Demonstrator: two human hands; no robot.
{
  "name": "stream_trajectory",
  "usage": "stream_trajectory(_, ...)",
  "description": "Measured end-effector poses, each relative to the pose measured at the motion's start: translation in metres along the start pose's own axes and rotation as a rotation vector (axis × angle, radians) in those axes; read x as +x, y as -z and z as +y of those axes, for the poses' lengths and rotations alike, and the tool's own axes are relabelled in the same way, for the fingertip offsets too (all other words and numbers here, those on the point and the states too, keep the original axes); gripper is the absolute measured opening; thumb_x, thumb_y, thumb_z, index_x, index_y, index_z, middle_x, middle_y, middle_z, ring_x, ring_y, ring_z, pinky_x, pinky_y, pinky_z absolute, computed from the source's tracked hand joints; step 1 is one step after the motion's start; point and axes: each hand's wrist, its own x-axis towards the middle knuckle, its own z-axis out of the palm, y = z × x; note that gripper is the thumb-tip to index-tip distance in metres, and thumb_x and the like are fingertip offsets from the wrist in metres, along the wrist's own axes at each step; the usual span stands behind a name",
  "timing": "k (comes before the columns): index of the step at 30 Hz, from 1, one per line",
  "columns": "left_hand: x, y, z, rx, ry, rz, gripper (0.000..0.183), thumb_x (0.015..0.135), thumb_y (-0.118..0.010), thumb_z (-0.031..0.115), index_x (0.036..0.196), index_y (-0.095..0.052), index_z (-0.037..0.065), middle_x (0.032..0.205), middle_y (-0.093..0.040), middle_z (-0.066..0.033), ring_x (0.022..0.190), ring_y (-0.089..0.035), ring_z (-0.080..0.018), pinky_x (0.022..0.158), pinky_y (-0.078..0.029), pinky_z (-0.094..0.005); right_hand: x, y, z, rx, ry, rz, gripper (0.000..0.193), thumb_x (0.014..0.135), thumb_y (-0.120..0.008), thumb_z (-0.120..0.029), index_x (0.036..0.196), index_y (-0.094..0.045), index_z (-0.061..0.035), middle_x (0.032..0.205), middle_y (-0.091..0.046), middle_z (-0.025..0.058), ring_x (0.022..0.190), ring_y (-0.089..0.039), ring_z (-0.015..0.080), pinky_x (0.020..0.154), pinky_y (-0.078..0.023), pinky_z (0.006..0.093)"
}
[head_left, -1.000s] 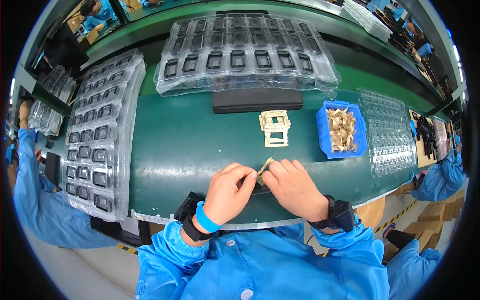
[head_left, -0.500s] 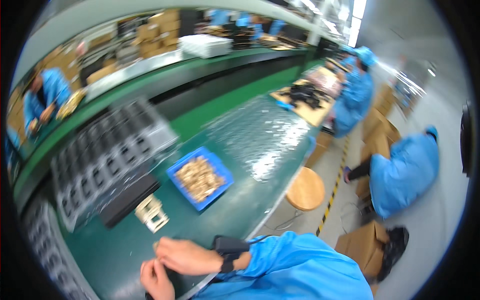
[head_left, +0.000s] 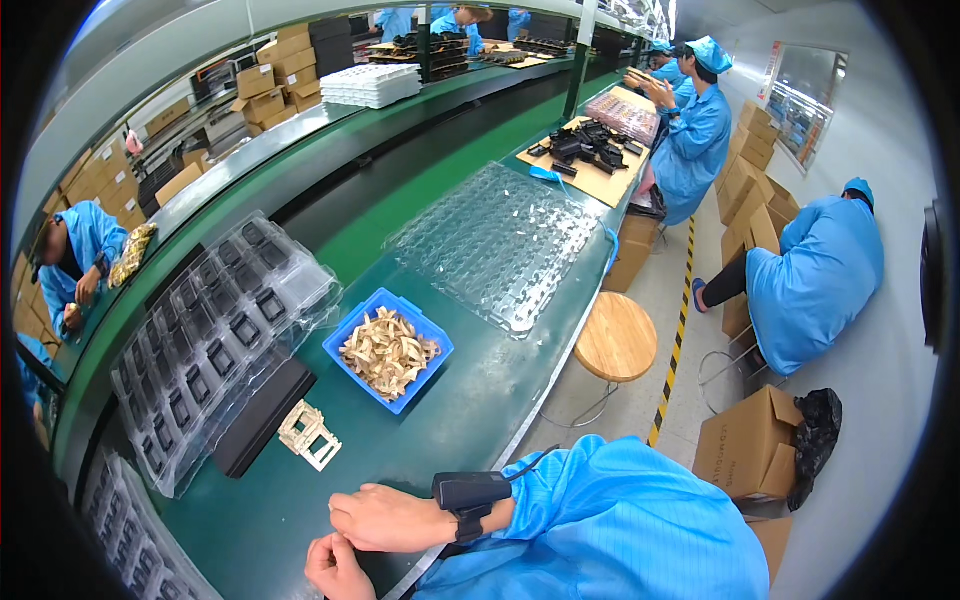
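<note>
My right hand (head_left: 388,518), with a black device strapped at its wrist, reaches in from the right over the bench's near edge. Its fingertips are closed and meet those of my left hand (head_left: 337,568), which is pinched just below. Whatever lies between the fingers is hidden. Beyond the hands, a cream-coloured frame-like part (head_left: 310,436) with cut-outs lies on the green bench (head_left: 420,440), beside a long black block (head_left: 262,415). Farther off to the right sits a blue tray (head_left: 428,381) full of small curled tan pieces (head_left: 388,352).
Clear plastic trays with black frames (head_left: 220,345) stand at the left; another moulded tray (head_left: 135,535) is at lower left. A transparent tray sheet (head_left: 490,245) lies farther along. A wooden stool (head_left: 616,338) and cartons (head_left: 745,440) stand right of the bench. Several people in blue work nearby.
The view has turned slightly and sharpened, so the hands appear a little lower and farther right. Both hands stay together at the fingertips. The tray and cream part look unmoved on the bench.
</note>
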Motion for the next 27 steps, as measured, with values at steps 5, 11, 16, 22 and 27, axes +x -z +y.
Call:
stream_trajectory(5,-0.011,0.004,-0.006,-0.203,0.165,0.100,0.018,0.096,-0.058,0.010,0.095,-0.066,-0.005,0.084,-0.066,-0.0035,0.077,-0.056,-0.0113,0.071,-0.047,-0.0259,0.002,-0.005,-0.007,-0.054,0.118,0.014,0.012,0.080,-0.062,-0.016,0.078,-0.058,-0.0046,0.081,-0.051,0.0058,0.075,-0.054,0.0204,0.063,-0.044,0.0334)
stream_trajectory(11,-0.002,-0.008,-0.005,-0.169,0.109,0.037,0.018,0.091,-0.058,0.008,0.077,-0.064,-0.002,0.069,-0.057,0.0021,0.065,-0.047,-0.0049,0.057,-0.036,-0.0227,0.000,0.027,0.000,-0.267,0.250,-0.113,0.010,0.076,-0.061,-0.022,0.081,-0.061,-0.0131,0.085,-0.054,-0.0009,0.089,-0.052,0.0185,0.062,-0.039,0.0344)
stream_trajectory(16,-0.006,-0.010,0.005,-0.198,0.081,0.083,0.012,0.091,-0.062,0.004,0.086,-0.068,-0.005,0.074,-0.060,-0.0041,0.067,-0.053,-0.0080,0.060,-0.041,-0.0234,0.002,0.036,-0.004,0.058,0.045,-0.033,0.018,0.080,-0.070,-0.011,0.096,-0.062,-0.0091,0.090,-0.058,0.0035,0.084,-0.059,0.0220,0.068,-0.045,0.0343)
stream_trajectory(22,-0.010,-0.006,0.003,-0.225,0.072,0.158,0.012,0.091,-0.064,0.006,0.090,-0.068,-0.005,0.074,-0.058,-0.0030,0.063,-0.051,-0.0056,0.054,-0.041,-0.0224,0.008,0.024,-0.007,0.098,0.052,-0.053,0.019,0.078,-0.073,-0.008,0.094,-0.064,-0.0064,0.088,-0.060,0.0060,0.079,-0.061,0.0240,0.067,-0.047,0.0348)
stream_trajectory(27,-0.012,-0.005,0.006,-0.220,0.056,0.154,0.011,0.091,-0.064,0.005,0.089,-0.068,-0.006,0.075,-0.059,-0.0041,0.063,-0.052,-0.0060,0.054,-0.041,-0.0227,0.008,0.026,-0.010,0.017,0.111,-0.047,0.020,0.074,-0.076,-0.007,0.091,-0.065,-0.0063,0.086,-0.062,0.0052,0.078,-0.062,0.0229,0.066,-0.047,0.0346)
